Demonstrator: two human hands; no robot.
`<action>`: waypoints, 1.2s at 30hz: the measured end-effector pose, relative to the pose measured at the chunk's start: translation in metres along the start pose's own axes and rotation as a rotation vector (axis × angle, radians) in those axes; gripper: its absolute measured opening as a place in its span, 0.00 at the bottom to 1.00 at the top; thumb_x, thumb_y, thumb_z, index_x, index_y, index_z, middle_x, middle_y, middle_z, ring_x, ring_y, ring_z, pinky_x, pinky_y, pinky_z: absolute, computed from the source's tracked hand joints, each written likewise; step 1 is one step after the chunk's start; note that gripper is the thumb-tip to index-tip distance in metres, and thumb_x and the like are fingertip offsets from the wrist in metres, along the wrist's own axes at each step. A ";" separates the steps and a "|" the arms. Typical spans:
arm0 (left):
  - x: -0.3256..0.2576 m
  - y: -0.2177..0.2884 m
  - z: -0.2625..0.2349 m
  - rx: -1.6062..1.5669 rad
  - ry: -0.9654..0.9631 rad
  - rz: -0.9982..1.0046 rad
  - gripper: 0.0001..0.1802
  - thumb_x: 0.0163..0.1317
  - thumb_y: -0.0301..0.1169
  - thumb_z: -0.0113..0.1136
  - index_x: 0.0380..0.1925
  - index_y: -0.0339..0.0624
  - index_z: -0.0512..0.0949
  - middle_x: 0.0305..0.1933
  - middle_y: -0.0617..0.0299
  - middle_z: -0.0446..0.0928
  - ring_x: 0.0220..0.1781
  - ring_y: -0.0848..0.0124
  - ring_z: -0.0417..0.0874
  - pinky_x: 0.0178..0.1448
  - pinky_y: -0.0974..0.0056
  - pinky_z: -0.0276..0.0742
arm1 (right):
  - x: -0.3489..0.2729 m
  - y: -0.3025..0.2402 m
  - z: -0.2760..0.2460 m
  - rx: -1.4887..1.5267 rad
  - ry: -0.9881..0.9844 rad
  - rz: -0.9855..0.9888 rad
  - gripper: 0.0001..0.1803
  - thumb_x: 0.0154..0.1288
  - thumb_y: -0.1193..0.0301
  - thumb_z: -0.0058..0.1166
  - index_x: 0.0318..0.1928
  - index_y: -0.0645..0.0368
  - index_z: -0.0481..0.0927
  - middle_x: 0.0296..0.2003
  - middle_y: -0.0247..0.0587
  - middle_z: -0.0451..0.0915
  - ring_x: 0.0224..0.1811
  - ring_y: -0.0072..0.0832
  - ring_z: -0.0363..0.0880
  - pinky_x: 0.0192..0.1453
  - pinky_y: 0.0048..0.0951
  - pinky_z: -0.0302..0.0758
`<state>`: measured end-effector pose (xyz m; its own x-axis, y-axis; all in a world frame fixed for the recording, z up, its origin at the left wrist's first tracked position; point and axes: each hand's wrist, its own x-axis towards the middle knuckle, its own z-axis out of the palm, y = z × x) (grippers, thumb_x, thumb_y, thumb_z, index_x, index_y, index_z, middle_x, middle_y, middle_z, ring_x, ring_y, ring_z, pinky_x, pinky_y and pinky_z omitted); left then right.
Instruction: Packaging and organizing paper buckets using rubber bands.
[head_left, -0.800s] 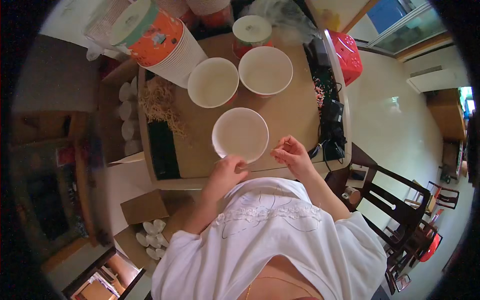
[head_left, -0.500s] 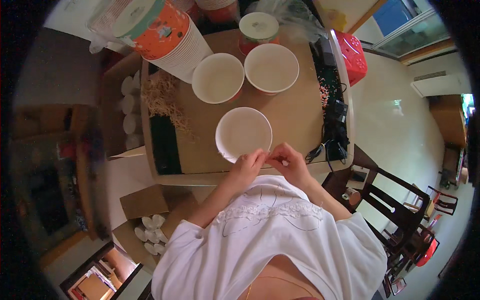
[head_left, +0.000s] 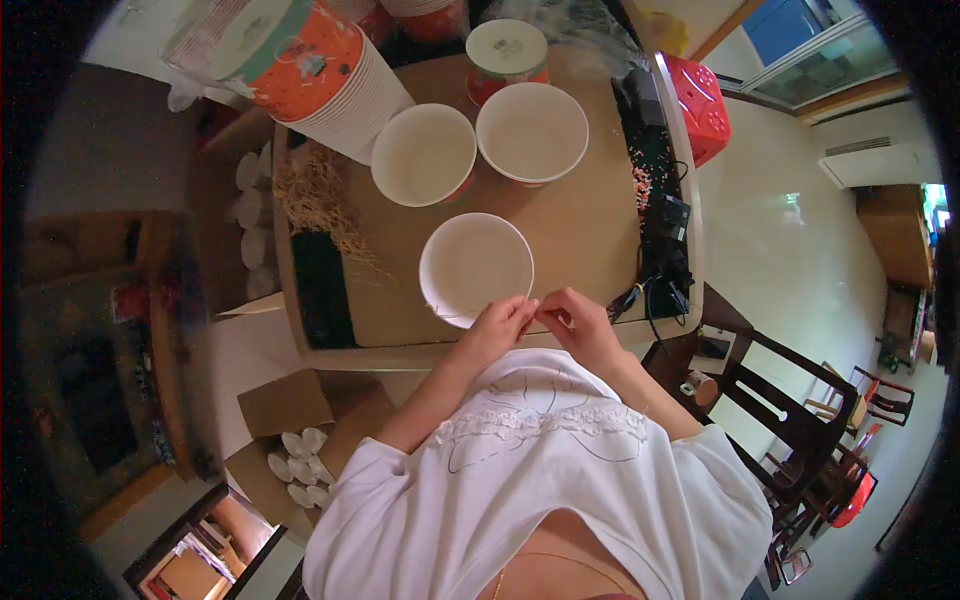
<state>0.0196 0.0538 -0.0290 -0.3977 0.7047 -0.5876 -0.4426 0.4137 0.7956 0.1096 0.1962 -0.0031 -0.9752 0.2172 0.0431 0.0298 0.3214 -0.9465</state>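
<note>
My left hand [head_left: 497, 330] and my right hand [head_left: 585, 328] meet at their fingertips by the table's near edge. Both are closed in a pinch. Between them is what looks like a thin, pale brown strand; one end shows at the near rim of a white paper tub [head_left: 476, 268], and the rest is hard to make out. That tub stands open right in front of my hands. Two more open paper tubs, a left one [head_left: 424, 156] and a right one [head_left: 532, 134], stand behind it, with red-orange outer walls.
A tall stack of paper tubs [head_left: 325, 80] leans at the back left, beside a tangle of brown strands [head_left: 318, 195]. Behind the tubs is a lidded red tub [head_left: 507, 55]. Black adapters and cables [head_left: 668, 260] lie along the right edge. A red stool [head_left: 698, 110] stands beyond.
My fingertips remain together, with the right fingers slightly shifted and the right hand's grip looking a little more spread. The tabletop things sit slightly farther left in view.
</note>
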 end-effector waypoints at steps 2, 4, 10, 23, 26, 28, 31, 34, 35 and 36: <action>0.001 -0.002 0.002 0.003 0.007 0.015 0.15 0.68 0.37 0.42 0.23 0.43 0.68 0.18 0.71 0.63 0.20 0.81 0.62 0.24 0.73 0.60 | 0.000 0.003 -0.002 0.015 -0.001 -0.002 0.07 0.55 0.81 0.54 0.34 0.61 0.71 0.29 0.41 0.74 0.28 0.29 0.74 0.32 0.25 0.72; 0.002 -0.002 0.004 0.007 0.015 0.029 0.14 0.68 0.36 0.43 0.24 0.44 0.68 0.19 0.72 0.63 0.20 0.82 0.62 0.24 0.74 0.60 | 0.000 0.006 -0.004 0.031 0.000 -0.005 0.07 0.56 0.80 0.54 0.35 0.61 0.72 0.29 0.41 0.75 0.28 0.29 0.74 0.31 0.25 0.71; 0.001 0.005 0.009 -0.032 0.090 0.079 0.09 0.65 0.31 0.46 0.28 0.39 0.68 0.20 0.69 0.67 0.21 0.82 0.65 0.23 0.74 0.61 | 0.000 0.017 -0.007 0.093 -0.029 0.168 0.07 0.56 0.79 0.56 0.36 0.61 0.75 0.29 0.40 0.76 0.26 0.23 0.73 0.30 0.23 0.71; 0.012 0.014 -0.001 -0.114 0.070 0.034 0.11 0.66 0.36 0.47 0.26 0.44 0.70 0.21 0.72 0.67 0.18 0.84 0.62 0.19 0.78 0.55 | 0.014 0.011 -0.009 0.019 0.009 0.104 0.04 0.56 0.79 0.55 0.33 0.61 0.76 0.27 0.39 0.74 0.25 0.26 0.72 0.29 0.23 0.70; 0.013 0.016 -0.002 -0.102 0.100 0.083 0.10 0.65 0.35 0.47 0.26 0.44 0.71 0.20 0.72 0.66 0.19 0.84 0.62 0.19 0.77 0.55 | 0.016 0.012 -0.008 0.033 0.024 0.128 0.04 0.56 0.78 0.56 0.33 0.61 0.76 0.27 0.38 0.74 0.25 0.24 0.71 0.29 0.22 0.69; 0.013 0.018 -0.002 -0.112 0.108 0.097 0.10 0.65 0.34 0.48 0.27 0.43 0.71 0.20 0.72 0.66 0.19 0.84 0.62 0.19 0.77 0.55 | 0.018 0.015 -0.006 0.045 0.039 0.131 0.04 0.56 0.78 0.56 0.34 0.61 0.77 0.27 0.38 0.74 0.25 0.22 0.71 0.29 0.21 0.69; 0.016 0.018 -0.004 -0.144 0.125 0.084 0.08 0.64 0.33 0.50 0.28 0.42 0.71 0.20 0.72 0.67 0.19 0.84 0.62 0.19 0.78 0.54 | 0.018 0.026 0.000 0.146 0.077 0.172 0.04 0.57 0.77 0.57 0.34 0.62 0.77 0.26 0.34 0.74 0.25 0.17 0.70 0.29 0.19 0.68; 0.020 0.014 -0.005 -0.176 0.149 0.069 0.08 0.62 0.30 0.53 0.26 0.38 0.72 0.20 0.71 0.69 0.20 0.83 0.65 0.22 0.76 0.60 | 0.018 0.037 0.003 0.263 0.074 0.314 0.04 0.58 0.77 0.56 0.33 0.64 0.76 0.25 0.30 0.74 0.26 0.14 0.68 0.29 0.17 0.67; 0.023 0.011 -0.005 -0.154 0.182 0.085 0.07 0.61 0.29 0.54 0.26 0.38 0.72 0.21 0.70 0.70 0.21 0.83 0.67 0.24 0.75 0.62 | 0.019 0.039 0.003 0.344 0.081 0.351 0.04 0.58 0.76 0.56 0.33 0.64 0.76 0.25 0.29 0.75 0.26 0.13 0.68 0.29 0.17 0.67; 0.026 0.008 -0.005 -0.132 0.216 0.100 0.07 0.60 0.28 0.55 0.26 0.37 0.72 0.21 0.70 0.71 0.22 0.82 0.68 0.25 0.75 0.64 | 0.019 0.040 0.004 0.426 0.087 0.389 0.05 0.58 0.76 0.56 0.33 0.64 0.76 0.24 0.28 0.75 0.27 0.13 0.68 0.30 0.17 0.67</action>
<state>0.0014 0.0724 -0.0382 -0.6004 0.5933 -0.5362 -0.4880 0.2593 0.8334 0.0912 0.2100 -0.0416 -0.8878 0.3261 -0.3247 0.2740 -0.1924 -0.9423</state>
